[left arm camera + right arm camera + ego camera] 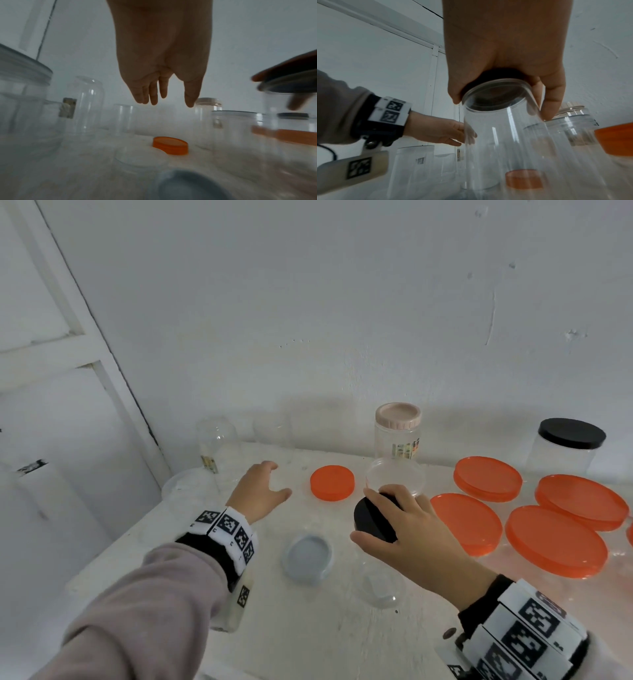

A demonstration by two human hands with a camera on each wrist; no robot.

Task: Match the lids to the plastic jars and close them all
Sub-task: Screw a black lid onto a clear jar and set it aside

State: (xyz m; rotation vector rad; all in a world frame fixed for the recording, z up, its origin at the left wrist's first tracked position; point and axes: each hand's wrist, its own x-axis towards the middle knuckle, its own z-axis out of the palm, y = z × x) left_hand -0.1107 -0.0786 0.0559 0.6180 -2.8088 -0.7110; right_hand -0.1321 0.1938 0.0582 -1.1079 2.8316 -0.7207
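My right hand (363,515) grips a black lid (373,523) that sits on the mouth of a clear plastic jar (498,135). The jar is tilted, with its base (381,589) toward me. In the right wrist view, thumb and fingers curl round the black lid (491,77). My left hand (279,479) hovers open above the table, left of the jar, holding nothing; its fingers (150,94) are straight. A small orange lid (331,482) lies between the hands. A grey-blue lid (308,558) lies nearer me.
Open clear jars (215,440) stand at the back left and one (395,479) behind my right hand. A pink-lidded jar (397,433) and a black-lidded jar (568,446) stand by the wall. Several jars with large orange lids (555,541) crowd the right. The table edge (113,546) runs along the left.
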